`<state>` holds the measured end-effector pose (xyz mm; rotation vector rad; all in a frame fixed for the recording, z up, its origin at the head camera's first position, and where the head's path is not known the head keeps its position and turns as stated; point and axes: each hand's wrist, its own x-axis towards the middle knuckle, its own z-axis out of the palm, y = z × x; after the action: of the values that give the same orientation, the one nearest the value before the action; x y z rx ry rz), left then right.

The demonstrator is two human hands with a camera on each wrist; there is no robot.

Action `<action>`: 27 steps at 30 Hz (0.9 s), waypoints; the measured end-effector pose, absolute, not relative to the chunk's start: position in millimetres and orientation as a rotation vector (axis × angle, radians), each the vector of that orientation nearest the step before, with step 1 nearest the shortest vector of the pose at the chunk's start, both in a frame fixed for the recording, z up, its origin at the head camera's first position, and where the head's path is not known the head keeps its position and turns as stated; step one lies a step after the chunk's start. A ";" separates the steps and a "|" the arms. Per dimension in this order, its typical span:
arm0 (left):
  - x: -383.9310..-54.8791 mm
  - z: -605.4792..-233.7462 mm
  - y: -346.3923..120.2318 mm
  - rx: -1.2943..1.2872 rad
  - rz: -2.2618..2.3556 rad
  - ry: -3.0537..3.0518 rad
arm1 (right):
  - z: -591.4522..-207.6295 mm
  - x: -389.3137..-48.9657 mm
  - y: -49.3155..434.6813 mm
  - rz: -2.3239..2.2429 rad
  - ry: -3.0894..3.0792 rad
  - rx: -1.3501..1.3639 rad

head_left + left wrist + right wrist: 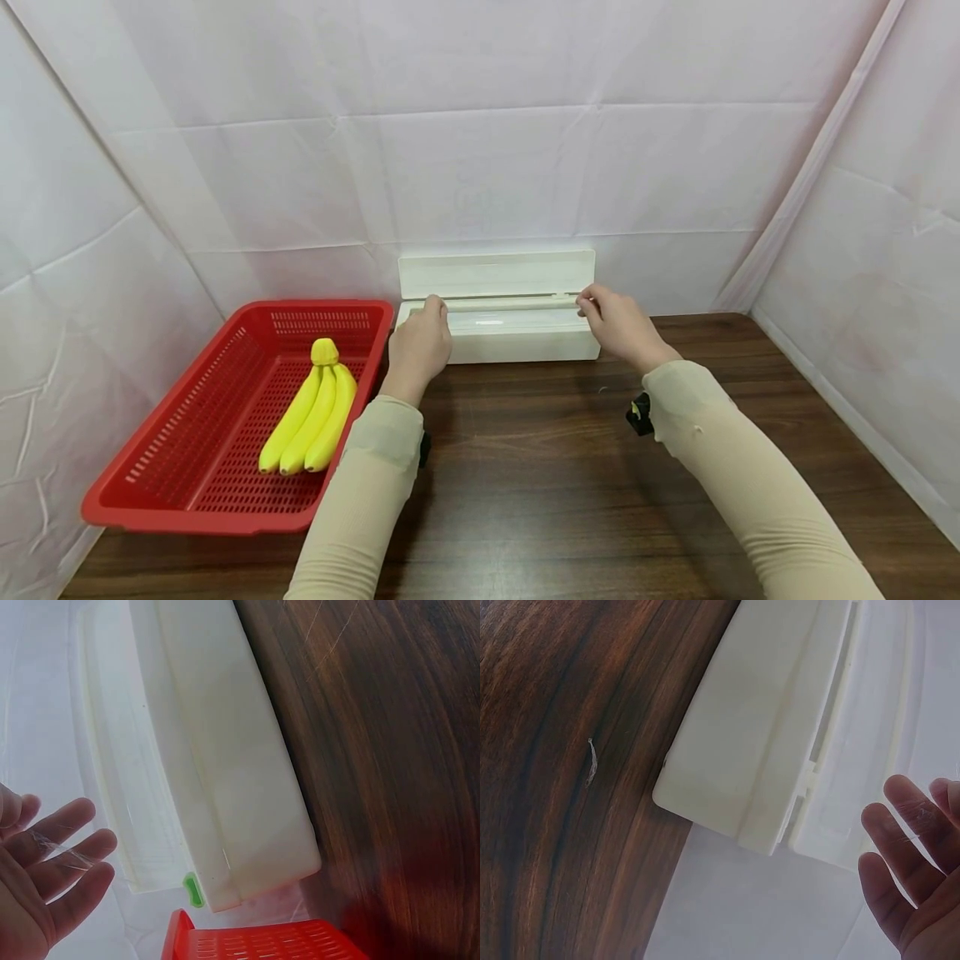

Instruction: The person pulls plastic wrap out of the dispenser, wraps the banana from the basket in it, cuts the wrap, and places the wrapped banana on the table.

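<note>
A long white cling film dispenser [525,346] lies against the back curtain with its lid [495,273] raised. At its left end, my left hand [422,343] pinches the clear cling film [69,857], which shows as shiny creases across the fingers in the left wrist view. Over the right end, thumb and fingertips of my right hand [621,327] pinch the film too; faint wrinkles of it cross those fingers in the right wrist view. Between the hands the film is nearly invisible apart from some glare. A small green piece [193,890] sits at the dispenser's left end.
Left of the dispenser stands a red plastic basket [251,521] with a bunch of yellow bananas [318,417] inside. On the dark wooden table [525,500] lies a small clear scrap [592,763]. White curtains [480,167] enclose the back and sides.
</note>
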<state>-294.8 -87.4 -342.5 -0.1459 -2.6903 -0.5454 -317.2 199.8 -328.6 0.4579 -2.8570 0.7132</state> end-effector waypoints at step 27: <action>-279.9 -341.6 -85.5 -0.106 -0.582 -2.632 | -333.5 -308.4 203.3 0.776 -2.792 0.472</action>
<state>-279.9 -85.5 -341.6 -0.1059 -2.6318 -0.5815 -308.4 203.3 -333.5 0.4719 -2.7925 0.7758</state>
